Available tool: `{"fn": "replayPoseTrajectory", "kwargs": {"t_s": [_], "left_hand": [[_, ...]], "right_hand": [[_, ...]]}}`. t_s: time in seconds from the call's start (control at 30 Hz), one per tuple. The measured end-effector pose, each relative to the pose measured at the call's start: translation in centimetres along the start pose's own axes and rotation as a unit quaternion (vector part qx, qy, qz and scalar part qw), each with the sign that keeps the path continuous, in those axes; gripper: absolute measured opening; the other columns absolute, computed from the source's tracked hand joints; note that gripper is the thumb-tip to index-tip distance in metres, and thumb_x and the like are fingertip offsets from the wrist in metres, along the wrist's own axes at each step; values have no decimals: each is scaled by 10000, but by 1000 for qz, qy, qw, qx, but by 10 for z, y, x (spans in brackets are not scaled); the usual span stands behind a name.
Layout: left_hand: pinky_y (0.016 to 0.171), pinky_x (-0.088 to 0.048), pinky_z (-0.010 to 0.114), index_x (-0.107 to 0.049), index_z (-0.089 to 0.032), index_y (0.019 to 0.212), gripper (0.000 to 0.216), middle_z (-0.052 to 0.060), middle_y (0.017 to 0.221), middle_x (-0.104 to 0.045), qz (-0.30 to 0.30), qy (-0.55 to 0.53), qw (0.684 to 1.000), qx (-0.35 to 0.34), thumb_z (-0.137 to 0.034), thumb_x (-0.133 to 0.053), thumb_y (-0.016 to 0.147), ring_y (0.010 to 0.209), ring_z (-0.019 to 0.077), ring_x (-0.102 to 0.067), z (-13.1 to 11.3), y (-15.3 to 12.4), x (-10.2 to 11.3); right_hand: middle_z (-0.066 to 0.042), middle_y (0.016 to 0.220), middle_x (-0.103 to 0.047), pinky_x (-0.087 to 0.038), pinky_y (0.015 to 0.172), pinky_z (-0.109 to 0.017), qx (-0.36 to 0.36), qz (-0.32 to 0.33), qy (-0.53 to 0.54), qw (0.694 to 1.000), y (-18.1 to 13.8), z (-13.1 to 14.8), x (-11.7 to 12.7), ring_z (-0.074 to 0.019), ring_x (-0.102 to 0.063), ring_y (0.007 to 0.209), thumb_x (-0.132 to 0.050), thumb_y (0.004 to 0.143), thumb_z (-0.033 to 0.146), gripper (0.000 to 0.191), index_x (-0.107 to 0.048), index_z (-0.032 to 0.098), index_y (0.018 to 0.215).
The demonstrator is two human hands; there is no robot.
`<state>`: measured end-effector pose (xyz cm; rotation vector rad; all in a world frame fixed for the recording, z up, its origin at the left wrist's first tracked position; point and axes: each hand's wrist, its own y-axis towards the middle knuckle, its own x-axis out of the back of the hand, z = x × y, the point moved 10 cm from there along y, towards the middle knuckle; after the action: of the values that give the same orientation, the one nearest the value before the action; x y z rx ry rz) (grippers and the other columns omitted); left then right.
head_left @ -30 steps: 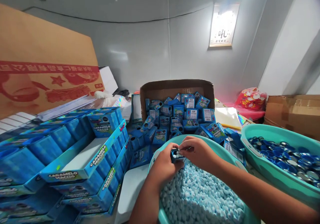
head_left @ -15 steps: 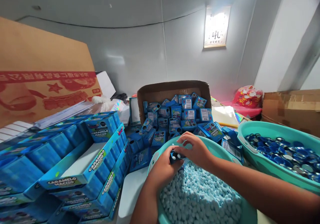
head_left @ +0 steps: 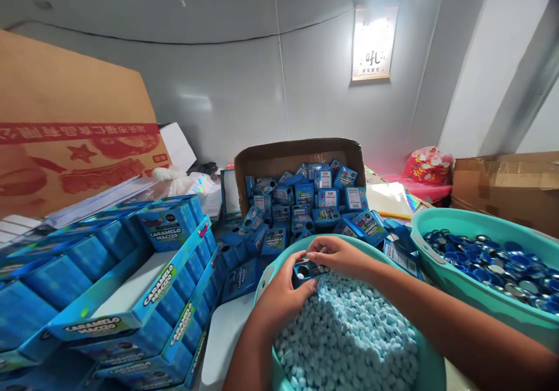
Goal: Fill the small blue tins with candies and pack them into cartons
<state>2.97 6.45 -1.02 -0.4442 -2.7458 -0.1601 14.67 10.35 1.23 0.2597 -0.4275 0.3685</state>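
Observation:
My left hand (head_left: 292,286) is closed round a small blue printed box (head_left: 309,270), tilted over a turquoise tub (head_left: 273,267). A white spot, probably a candy, shows in a dark round opening on its face. Above the box, my right hand (head_left: 334,252) reaches over its top edge with bent fingers drawn together. Those fingertips touch or nearly touch the box, and whatever they hold is hidden. Pale blue candies (head_left: 349,327) fill the tub below both hands.
Blue display trays (head_left: 166,286) with boxes are stacked at left. Behind the tub, a cardboard carton (head_left: 297,146) spills loose blue boxes (head_left: 275,240). On the right, another turquoise tub (head_left: 437,260) holds round blue and silver pieces (head_left: 493,268). A white lid-like panel (head_left: 229,335) lies left of my arm.
My right hand has lowered onto the box from just above it, its fingers closer together. The white pieces seen by the fingertips no longer show there. The box's face now shows more.

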Motion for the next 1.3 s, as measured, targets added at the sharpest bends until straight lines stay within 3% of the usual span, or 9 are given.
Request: {"fn": "replayPoseTrajectory", "kwargs": {"t_s": [0.17, 0.43, 0.53, 0.67, 0.87, 0.97, 1.07, 1.17, 1.3], "left_hand": [[1031, -406, 347, -336, -102, 1442, 597, 133, 1313, -588, 2, -80, 996, 25, -245, -373, 863, 1200, 206, -557, 10, 5, -1], [1012, -415, 336, -631, -169, 1179, 391, 80, 1226, -649, -31, 48, 998, 24, -342, -492, 857, 1168, 233, -576, -5, 4, 7], [931, -448, 330, -645, -176, 1140, 377, 72, 1132, -677, -25, 47, 998, 17, -395, -490, 874, 1060, 230, -612, -5, 5, 5], [856, -455, 322, -646, -175, 1128, 404, 61, 1017, -683, -41, 56, 997, 21, -439, -436, 906, 962, 221, -616, -3, 5, 9], [901, -445, 326, -610, -200, 1182, 481, 60, 1142, -662, 10, 62, 998, -1, -543, -545, 852, 1045, 245, -597, -17, -5, 0], [922, -458, 337, -562, -230, 1254, 521, 51, 1199, -650, 28, 73, 997, 0, -381, -672, 768, 1066, 253, -604, -21, -10, -5], [992, -445, 339, -529, -234, 1317, 568, 57, 1270, -620, 30, 71, 996, -35, -177, -601, 756, 1147, 243, -585, -24, -12, -7], [1026, -443, 352, -531, -234, 1343, 606, 74, 1311, -600, 23, 53, 996, -67, -121, -576, 749, 1195, 248, -571, -21, -9, -8], [1047, -440, 388, -578, -205, 1300, 556, 106, 1290, -614, -18, 39, 995, -88, -140, -620, 749, 1196, 261, -579, -16, -1, -3]], "right_hand": [[3, 690, -684, -406, 539, -227, 12, 112, -93, 989, -10, 1, 6, -134, -575, 604, -701, 723, 267, 218, -766, 209, 923], [13, 572, -595, -340, 456, -207, -42, 66, -35, 996, -4, -11, -2, -99, -490, 497, -718, 736, 492, 352, -735, 151, 820], [18, 613, -606, -387, 484, -211, -78, 115, 17, 990, -9, -15, -5, -104, -531, 520, -707, 745, 521, 385, -728, 164, 887], [12, 691, -664, -445, 567, -228, -98, 163, 43, 981, -16, -15, -4, -135, -603, 628, -801, 654, 401, 456, -710, 181, 1043], [55, 592, -559, -362, 472, -201, -120, 155, 56, 979, -8, -22, -12, -87, -505, 513, -832, 604, 495, 496, -649, 143, 902], [73, 572, -499, -303, 432, -208, -138, 142, 59, 978, -3, -29, -21, -75, -436, 471, -833, 566, 572, 554, -564, 165, 828], [66, 586, -461, -249, 451, -216, -148, 100, 9, 984, 3, -35, -22, -82, -396, 527, -836, 514, 632, 618, -515, 173, 775], [41, 654, -479, -238, 497, -219, -133, 65, -14, 989, 6, -32, -24, -100, -397, 634, -869, 454, 623, 652, -536, 155, 762], [4, 744, -530, -311, 506, -230, -135, 83, 34, 987, 3, -31, -29, -119, -446, 629, -700, 626, 753, 702, -620, 148, 972]]}}
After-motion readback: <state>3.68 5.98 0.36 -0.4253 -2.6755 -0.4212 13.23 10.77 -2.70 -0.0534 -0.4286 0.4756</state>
